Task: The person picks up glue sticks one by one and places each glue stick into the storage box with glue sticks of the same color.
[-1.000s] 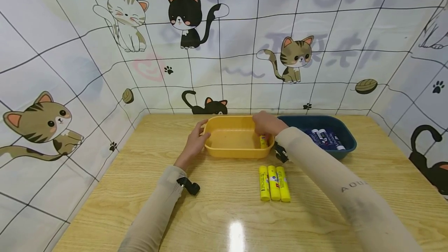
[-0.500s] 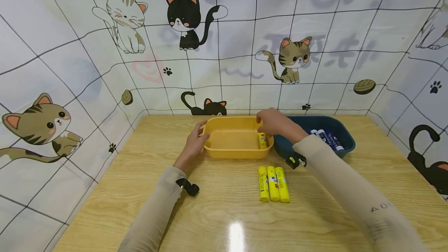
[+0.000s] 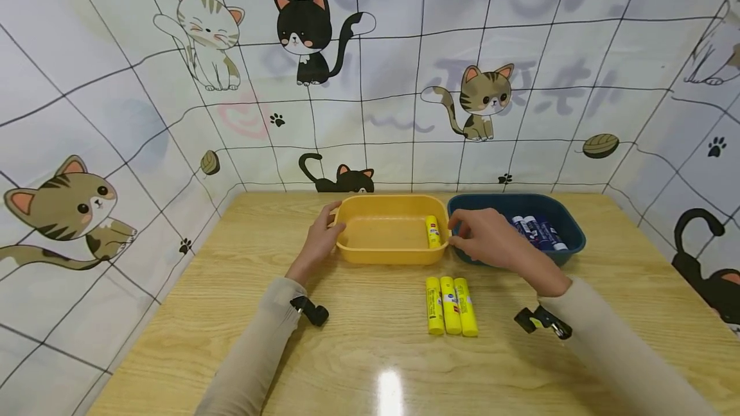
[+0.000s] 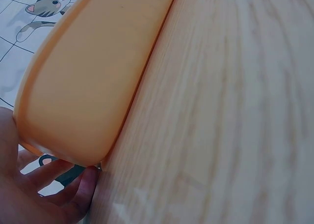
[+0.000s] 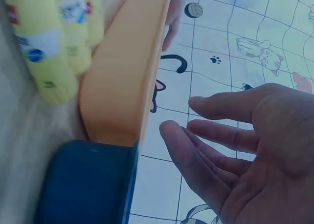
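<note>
My left hand (image 3: 319, 236) holds the left end of a yellow plastic basket (image 3: 387, 255), thumb at the rim and fingers round the end wall. Inside, against the right end, lies one yellow glue stick (image 3: 433, 232). My right hand (image 3: 491, 236) is over the left part of a dark blue basket (image 3: 569, 255), thumb and fingers apart with nothing between them. The right wrist view shows that same hand (image 5: 265, 150) beside both basket rims. On the table in front, three yellow glue sticks (image 3: 450, 305) lie side by side.
Several dark blue glue sticks (image 3: 540, 233), some with white ends, lie in the blue basket. The two baskets stand side by side at the back of the wooden table (image 3: 260, 230). Behind and beside it hangs a cat-patterned cloth (image 3: 393, 69).
My right hand has let go of the glue stick in the yellow basket, lifted out and moved right over the blue basket. The left hand has stayed in place.
</note>
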A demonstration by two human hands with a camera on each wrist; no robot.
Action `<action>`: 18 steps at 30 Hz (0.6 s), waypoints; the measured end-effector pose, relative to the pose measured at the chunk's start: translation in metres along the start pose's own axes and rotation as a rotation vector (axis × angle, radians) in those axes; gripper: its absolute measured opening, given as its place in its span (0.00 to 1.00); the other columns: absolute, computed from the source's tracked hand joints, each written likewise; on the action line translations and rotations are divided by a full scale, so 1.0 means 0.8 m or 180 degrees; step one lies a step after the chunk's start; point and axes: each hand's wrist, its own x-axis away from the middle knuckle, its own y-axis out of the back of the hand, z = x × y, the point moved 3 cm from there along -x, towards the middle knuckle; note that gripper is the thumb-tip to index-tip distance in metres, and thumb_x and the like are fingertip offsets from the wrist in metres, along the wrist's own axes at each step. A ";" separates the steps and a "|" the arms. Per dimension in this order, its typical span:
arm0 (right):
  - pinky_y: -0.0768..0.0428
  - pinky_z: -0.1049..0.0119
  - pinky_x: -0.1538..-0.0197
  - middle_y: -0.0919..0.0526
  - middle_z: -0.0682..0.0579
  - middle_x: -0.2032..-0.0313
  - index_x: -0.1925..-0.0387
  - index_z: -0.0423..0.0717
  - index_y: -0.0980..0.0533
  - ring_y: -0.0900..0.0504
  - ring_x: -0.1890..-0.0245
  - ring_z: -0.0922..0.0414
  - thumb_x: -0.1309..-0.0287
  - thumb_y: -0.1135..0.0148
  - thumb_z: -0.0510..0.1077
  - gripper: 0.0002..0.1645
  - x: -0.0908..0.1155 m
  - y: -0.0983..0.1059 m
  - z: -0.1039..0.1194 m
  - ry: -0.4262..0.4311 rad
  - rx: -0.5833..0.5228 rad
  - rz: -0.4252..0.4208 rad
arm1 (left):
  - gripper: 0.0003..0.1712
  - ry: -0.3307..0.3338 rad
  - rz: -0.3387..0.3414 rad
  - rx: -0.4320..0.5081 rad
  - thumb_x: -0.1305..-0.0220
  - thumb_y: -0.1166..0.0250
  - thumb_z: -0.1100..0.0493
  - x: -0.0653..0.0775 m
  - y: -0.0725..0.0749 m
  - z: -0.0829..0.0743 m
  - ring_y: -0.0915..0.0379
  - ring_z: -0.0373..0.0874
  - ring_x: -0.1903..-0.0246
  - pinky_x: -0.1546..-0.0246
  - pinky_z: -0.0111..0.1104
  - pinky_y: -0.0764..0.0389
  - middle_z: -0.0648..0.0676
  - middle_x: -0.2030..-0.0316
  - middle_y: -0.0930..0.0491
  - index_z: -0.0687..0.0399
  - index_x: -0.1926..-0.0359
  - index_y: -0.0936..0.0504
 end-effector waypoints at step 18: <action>0.17 0.67 0.71 0.16 0.53 0.67 0.36 0.40 0.27 0.18 0.76 0.61 0.50 0.19 0.58 0.46 0.062 -0.033 -0.034 -0.0228 -0.0596 0.0902 | 0.33 -0.0014 0.0050 0.0028 0.21 0.47 0.56 0.000 0.000 -0.003 0.28 0.62 0.32 0.37 0.53 0.21 0.64 0.27 0.33 0.44 0.20 0.42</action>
